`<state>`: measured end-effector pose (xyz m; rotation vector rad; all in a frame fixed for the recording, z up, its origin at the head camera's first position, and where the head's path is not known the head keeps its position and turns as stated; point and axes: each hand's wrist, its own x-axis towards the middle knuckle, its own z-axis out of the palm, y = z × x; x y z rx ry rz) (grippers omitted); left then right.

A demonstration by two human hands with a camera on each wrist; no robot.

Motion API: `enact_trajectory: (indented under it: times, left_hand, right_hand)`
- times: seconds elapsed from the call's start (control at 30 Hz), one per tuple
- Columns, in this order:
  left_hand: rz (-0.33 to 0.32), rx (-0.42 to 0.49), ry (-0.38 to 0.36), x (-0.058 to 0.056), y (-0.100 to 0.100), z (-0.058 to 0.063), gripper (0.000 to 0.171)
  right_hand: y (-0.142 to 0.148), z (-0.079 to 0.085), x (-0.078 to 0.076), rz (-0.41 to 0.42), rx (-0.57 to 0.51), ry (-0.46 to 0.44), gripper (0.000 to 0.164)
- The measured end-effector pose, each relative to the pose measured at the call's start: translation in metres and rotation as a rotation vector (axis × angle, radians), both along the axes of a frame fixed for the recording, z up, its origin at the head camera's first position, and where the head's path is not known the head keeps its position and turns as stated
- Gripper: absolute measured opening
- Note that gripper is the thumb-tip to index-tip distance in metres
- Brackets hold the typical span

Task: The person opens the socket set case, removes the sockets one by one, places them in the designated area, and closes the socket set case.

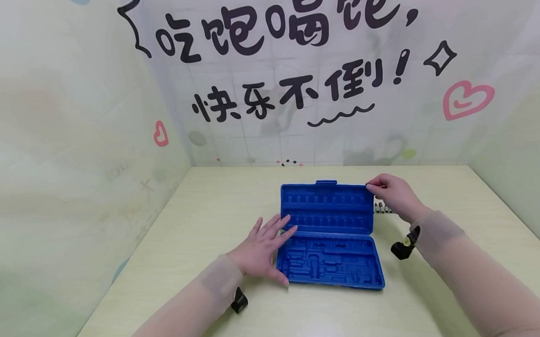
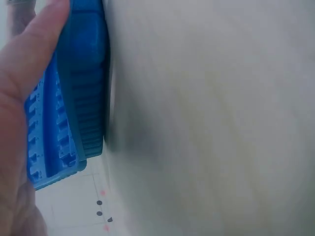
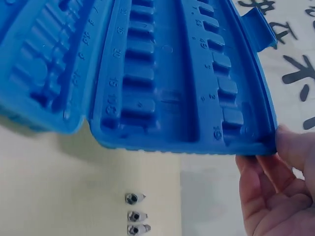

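Observation:
A blue plastic tool case (image 1: 330, 261) lies on the table with its lid (image 1: 326, 209) raised, its moulded slots facing me in the head view. With the thumb and fingers of my right hand (image 1: 395, 195), I pinch the lid's upper right corner, seen closely in the right wrist view. My left hand (image 1: 262, 247) is spread at the case's left side, fingers straight, fingertips over the lid's and base's edge and thumb near the front corner. In the left wrist view, the thumb (image 2: 34, 44) lies along the case's side.
Several small metal socket bits (image 3: 137, 216) stand in a row on the table behind the lid's right side. A pale wooden table (image 1: 199, 217) is bounded by a printed backdrop (image 1: 259, 139) at the back and sides.

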<state>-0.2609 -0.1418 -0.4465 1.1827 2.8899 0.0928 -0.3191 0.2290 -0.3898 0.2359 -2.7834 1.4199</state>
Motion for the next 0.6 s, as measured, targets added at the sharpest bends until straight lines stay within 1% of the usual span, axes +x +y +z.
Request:
enact_trajectory:
  times: [0.17,0.23,0.3,0.4,0.5,0.57,0.6]
  left_hand:
    - [-0.008,0.014,0.064,0.004,-0.002,0.001,0.129]
    - [-0.004,0.017,0.078,0.006,-0.003,0.002,0.132]
    - [-0.007,0.019,0.098,0.007,-0.003,0.002,0.133]
    - [-0.025,0.029,0.149,0.011,-0.003,0.003,0.134]
    - [-0.064,0.055,0.209,0.014,-0.002,0.005,0.13]
    - [-0.071,0.102,0.239,0.015,-0.001,0.008,0.12]
    - [-0.062,0.133,0.252,0.015,-0.001,0.01,0.112]
  right_hand:
    - [0.01,0.001,0.018,0.032,-0.009,0.026,0.038]
    - [0.011,0.002,0.025,0.043,0.012,0.052,0.035]
    - [0.011,0.003,0.033,0.055,0.043,0.102,0.029]
    - [0.009,0.002,0.045,0.066,0.093,0.222,0.016]
    - [0.006,-0.002,0.055,0.073,0.142,0.385,0.003]
    - [0.004,-0.005,0.061,0.085,0.164,0.493,0.009]
    - [0.002,-0.006,0.063,0.092,0.171,0.544,0.013]
